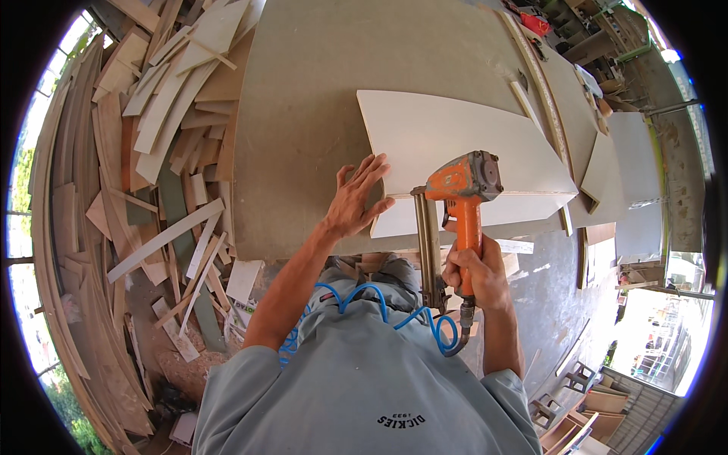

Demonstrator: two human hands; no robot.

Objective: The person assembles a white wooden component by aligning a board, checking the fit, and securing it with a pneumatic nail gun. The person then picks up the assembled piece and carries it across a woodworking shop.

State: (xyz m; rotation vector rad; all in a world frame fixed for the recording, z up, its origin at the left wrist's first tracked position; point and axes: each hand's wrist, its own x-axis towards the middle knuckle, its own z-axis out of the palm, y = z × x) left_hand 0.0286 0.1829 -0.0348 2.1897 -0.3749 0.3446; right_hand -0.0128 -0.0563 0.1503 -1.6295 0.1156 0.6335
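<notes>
My right hand (481, 271) is wrapped round the handle of an orange pneumatic nail gun (467, 220), one finger near its trigger. The gun's nose rests at or just above the near edge of a white board (447, 136) lying on the workbench (296, 121). Below that edge shows the white face of a second panel (493, 215), apparently set against the first at an angle. My left hand (355, 199) lies with fingers stretched against the boards' left end, at the corner where they meet. A blue coiled air hose (447, 337) runs from the gun's grip across my front.
Wood offcuts (171, 114) lie heaped left of the bench, and long planks (68, 227) stack beyond them. A long wooden strip (542, 83) and loose pieces lie along the bench's right side. Wooden frames (603, 402) stand on the floor at lower right.
</notes>
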